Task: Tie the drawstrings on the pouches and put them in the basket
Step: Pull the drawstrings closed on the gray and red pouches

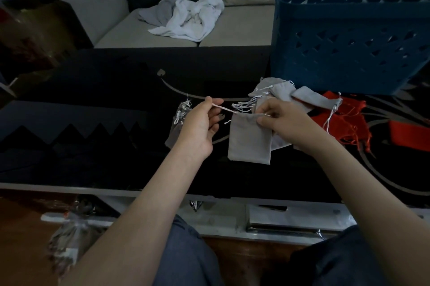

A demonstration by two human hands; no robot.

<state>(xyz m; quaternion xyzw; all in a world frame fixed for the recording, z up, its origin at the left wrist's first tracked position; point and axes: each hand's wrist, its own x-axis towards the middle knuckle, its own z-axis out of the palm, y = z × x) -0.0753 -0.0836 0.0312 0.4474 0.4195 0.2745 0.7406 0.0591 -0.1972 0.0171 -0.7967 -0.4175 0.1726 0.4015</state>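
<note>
A grey pouch [249, 139] hangs above the dark table between my hands. My left hand [201, 125] pinches its white drawstring [224, 108] and holds it taut out to the left. My right hand [281, 120] grips the pouch's top right corner. Behind my right hand lies a pile of grey pouches [286, 93] with loose white strings. Red pouches [342, 118] lie to the right of them. The blue plastic basket [344, 36] stands at the back right of the table. Another grey pouch [178, 122] lies partly hidden behind my left hand.
The black glass table [104, 99] has a pale front edge. A sofa [232, 29] behind it carries crumpled white and grey cloths [186, 15]. A red flat item [409, 134] lies at the far right. Plastic-wrapped bundles [67, 237] sit on the floor at lower left.
</note>
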